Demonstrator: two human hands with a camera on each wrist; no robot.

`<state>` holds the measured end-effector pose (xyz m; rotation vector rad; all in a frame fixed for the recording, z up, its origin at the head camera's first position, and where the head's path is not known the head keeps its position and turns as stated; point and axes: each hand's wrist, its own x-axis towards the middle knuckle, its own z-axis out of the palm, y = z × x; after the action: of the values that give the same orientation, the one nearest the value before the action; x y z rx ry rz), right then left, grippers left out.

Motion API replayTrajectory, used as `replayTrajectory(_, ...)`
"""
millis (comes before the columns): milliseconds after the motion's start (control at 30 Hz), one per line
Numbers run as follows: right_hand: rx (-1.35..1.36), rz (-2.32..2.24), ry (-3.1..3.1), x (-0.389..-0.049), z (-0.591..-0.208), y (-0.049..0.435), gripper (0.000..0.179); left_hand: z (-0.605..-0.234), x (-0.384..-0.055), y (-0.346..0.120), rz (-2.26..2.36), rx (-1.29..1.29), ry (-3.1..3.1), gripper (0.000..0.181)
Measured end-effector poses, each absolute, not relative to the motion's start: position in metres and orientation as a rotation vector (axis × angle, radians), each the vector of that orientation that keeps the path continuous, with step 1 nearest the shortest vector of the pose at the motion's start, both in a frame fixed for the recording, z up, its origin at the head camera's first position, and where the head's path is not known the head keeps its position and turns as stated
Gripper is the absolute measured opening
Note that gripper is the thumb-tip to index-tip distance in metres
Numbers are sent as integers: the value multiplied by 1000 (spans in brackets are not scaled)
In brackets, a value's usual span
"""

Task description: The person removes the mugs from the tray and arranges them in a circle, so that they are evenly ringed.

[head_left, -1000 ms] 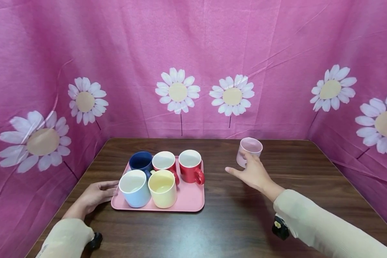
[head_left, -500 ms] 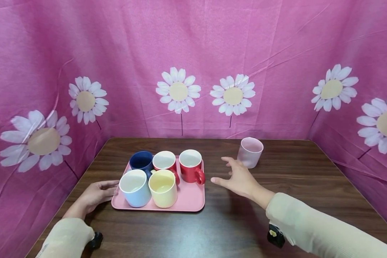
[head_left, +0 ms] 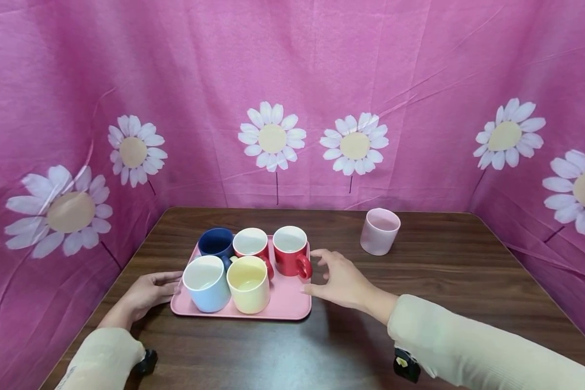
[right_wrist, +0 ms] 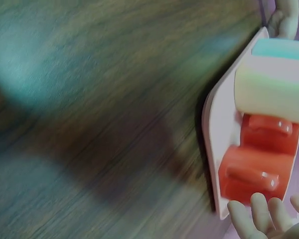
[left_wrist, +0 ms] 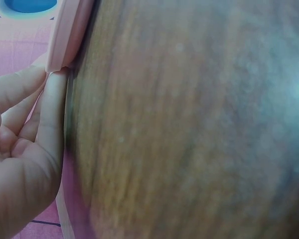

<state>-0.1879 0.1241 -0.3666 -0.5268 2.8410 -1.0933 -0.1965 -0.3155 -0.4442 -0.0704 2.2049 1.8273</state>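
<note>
Holding five upright mugs (head_left: 247, 287): pink tray (head_left: 290, 300) | left grip (head_left: 146, 295): unclenched, touching tray | right grip (head_left: 342, 281): wide, near mugs

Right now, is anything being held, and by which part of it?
The pink rectangular tray: the left hand holds its left edge. The right hand is near its right edge; contact there is unclear.

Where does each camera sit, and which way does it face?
Head: on the head, facing forward and down at the table, tray and mugs; left hand, right hand and sleeves show.
Left wrist: on that wrist, facing the table and the tray's edge; part of the left hand shows.
Right wrist: on that wrist, facing table, tray and mugs; part of the right hand shows, left hand beyond.
Shared by head and right wrist: the yellow mug.
</note>
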Motion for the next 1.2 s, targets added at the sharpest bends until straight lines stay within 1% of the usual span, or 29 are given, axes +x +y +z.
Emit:
replayTrajectory(167,-620,-1085,2784,-184,-366,111,71,-444,-196,-315,1815,-77,2218,53)
replayTrajectory(433,-748,-1050,2737,-182,-366,91,74,-443,-196,-313,1832,-70,2212,54)
replayTrajectory(667,-849,-1036,2732,-185,-367,75,72,-444,-196,-314,1834,-71,2216,55)
replayTrajectory(867,-868,-1038,2751,-192,-368,61,72,-444,-196,-314,1832,-68,2217,55)
replayTrajectory(1200,-865,-995,2738,-203,-371,45,79,-444,-197,-314,1832,-66,2216,54)
